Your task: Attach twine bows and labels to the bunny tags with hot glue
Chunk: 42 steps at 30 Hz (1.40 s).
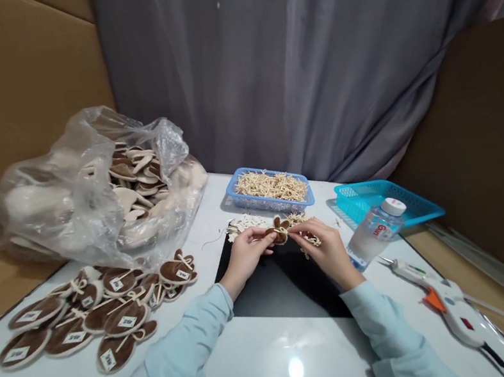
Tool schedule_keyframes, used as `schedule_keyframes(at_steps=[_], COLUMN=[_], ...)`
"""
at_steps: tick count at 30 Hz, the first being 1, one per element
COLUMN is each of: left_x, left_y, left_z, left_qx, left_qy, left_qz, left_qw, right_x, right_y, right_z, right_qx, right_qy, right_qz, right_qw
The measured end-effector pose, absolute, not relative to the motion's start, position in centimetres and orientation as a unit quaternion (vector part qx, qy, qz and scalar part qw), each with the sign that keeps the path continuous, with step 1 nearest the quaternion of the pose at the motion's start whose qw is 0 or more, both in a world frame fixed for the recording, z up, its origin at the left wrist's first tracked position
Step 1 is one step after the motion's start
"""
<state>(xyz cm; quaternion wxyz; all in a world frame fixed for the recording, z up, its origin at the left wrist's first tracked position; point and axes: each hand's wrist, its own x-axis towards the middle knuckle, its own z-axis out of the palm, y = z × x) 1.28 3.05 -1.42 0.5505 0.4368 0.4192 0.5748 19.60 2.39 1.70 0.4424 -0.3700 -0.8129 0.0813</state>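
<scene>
The left hand (249, 255) holds a small brown piece (280, 233) between thumb and fingers over the far part of the black mat (269, 286), likely to keep it steady, while the right hand (327, 248) has its thumb and finger pinched narrow on the pale bow (283, 230) at the piece's front, a fine grip that suits something so thin. Both hands meet in the middle, probably so that each can work on the same spot. Straight beyond them stands a blue basket (232, 194) full of pale bits, seemingly set there for easy reach from either side. Tagged pieces (126, 320) lie heaped on the left, before the plastic bag (82, 192) that keeps many more together. The glue gun (452, 302) lies at the right, apart from the pieces, perhaps to keep its nozzle clear; the bottle (374, 232) stands tilted in view beside the teal tray (418, 204).
</scene>
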Motion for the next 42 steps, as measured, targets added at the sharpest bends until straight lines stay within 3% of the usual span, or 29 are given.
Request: schedule_keyframes(at_steps=[42], left_x=[1.54], left_y=[2.84], left_z=[-1.68], left_qx=[0.518], left_qy=[0.394], left_qz=[0.543], left_qw=[0.531], right_x=[19.4], right_y=[2.57], right_z=[1.15], right_qx=[-0.388], right_qy=[-0.819], right_qz=[-0.01], right_qw=[0.422])
